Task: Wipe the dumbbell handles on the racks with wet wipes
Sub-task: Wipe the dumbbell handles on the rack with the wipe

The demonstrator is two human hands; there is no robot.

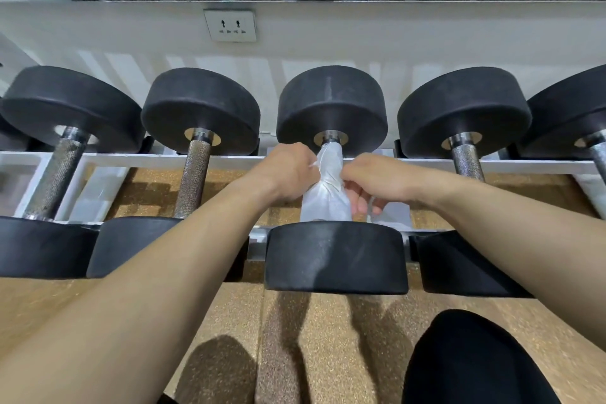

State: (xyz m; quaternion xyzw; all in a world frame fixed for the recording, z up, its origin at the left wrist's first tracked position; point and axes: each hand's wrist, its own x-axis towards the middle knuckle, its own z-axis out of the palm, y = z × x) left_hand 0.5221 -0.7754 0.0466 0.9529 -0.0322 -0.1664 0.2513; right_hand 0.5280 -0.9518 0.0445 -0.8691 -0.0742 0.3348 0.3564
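We have the wet wipe (328, 197) wrapped round the middle dumbbell (331, 108) on the rack (229, 161), left hand (288, 170) and right hand (370, 184) both curled gripping it, so this one seems underway while the bare handles (193, 174) alongside await wiping.

the wet wipe (324, 197) hides nearly all the middle handle (330, 138); the left hand (288, 170) fingertips are seemingly tucked behind it.

Wet wipe (326, 193) around middle dumbbell (334, 256) handle, between hands; socket (230, 25) behind.
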